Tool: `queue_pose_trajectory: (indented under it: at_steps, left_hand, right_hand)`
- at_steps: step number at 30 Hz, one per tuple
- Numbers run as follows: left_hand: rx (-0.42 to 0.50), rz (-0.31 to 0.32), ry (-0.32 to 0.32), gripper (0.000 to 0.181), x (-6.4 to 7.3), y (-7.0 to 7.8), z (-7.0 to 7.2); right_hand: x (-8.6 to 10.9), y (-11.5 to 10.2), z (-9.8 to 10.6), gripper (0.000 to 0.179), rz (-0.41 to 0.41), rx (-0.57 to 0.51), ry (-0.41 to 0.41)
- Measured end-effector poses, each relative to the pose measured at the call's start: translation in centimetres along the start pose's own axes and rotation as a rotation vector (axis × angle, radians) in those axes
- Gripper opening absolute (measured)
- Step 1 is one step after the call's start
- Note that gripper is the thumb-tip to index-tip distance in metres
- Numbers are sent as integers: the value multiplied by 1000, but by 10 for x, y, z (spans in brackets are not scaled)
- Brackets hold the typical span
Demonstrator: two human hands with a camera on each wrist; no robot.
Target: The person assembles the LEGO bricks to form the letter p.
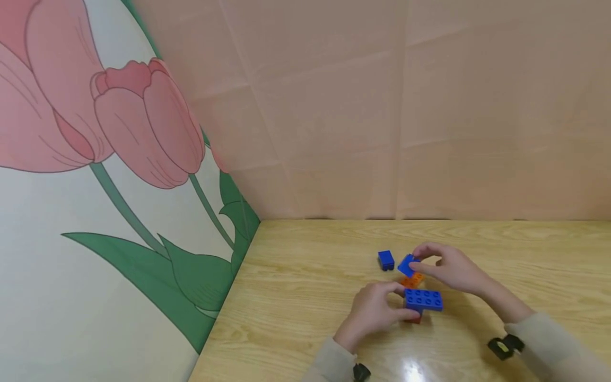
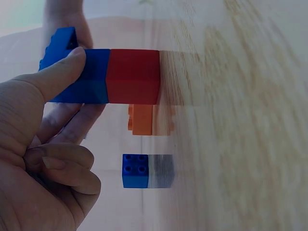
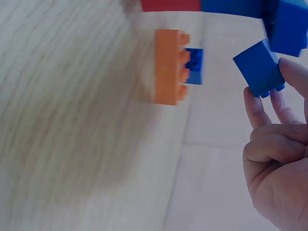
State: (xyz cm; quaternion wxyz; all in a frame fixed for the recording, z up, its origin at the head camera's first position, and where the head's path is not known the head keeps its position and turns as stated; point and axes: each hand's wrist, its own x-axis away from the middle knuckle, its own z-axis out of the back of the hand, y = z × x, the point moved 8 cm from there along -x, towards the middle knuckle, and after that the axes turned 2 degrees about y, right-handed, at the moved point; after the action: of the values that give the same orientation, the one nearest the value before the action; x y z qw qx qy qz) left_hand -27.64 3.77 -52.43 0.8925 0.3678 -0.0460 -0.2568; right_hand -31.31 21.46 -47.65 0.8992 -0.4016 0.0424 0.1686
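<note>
My left hand (image 1: 374, 312) grips a small stack of toy building bricks from its left side. At the stack's base is a red brick (image 2: 134, 77), with a blue brick (image 2: 96, 84) over it and a long blue brick (image 1: 424, 298) across the top. Farther back, my right hand (image 1: 457, 269) pinches a small blue brick (image 3: 259, 67) between thumb and fingers, tilted in the air with its studs toward the fingers. Beneath that brick an orange brick (image 3: 166, 67) sits studs up on the table, just behind the stack.
Another small blue brick (image 1: 386, 260) stands on the wooden table (image 1: 296, 297), left of the orange one. A pinkish cloth backdrop (image 1: 334, 116) rises along the table's far edge. On the left is a panel (image 1: 43, 297) printed with tulips.
</note>
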Motion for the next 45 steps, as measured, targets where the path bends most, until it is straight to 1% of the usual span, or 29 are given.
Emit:
queue_pose_trajectory:
  at_steps: [6,10,16,24,28,38,42,45]
  left_hand:
    - [14,11,-4,33,1,-1,-1]
    - [11,7,-1,33,1,0,-1]
    - [19,8,-2,30,0,1,0]
    - [-1,-9,12,30,0,4,1]
    - [0,-6,11,31,0,3,0]
    - [-9,-6,27,31,1,3,2]
    - [-6,-9,30,30,1,3,1]
    - [-6,-17,31,30,0,3,2]
  right_hand:
    - [6,-20,7,23,40,22,13]
    - [11,-32,11,21,69,28,9]
    - [20,-44,15,18,95,28,16]
    - [33,-47,16,18,122,12,38]
    - [39,-51,17,20,166,23,55]
    - [49,-64,16,35,330,91,105]
    - [51,-64,14,39,353,108,113]
    - [53,-66,14,40,353,107,116]
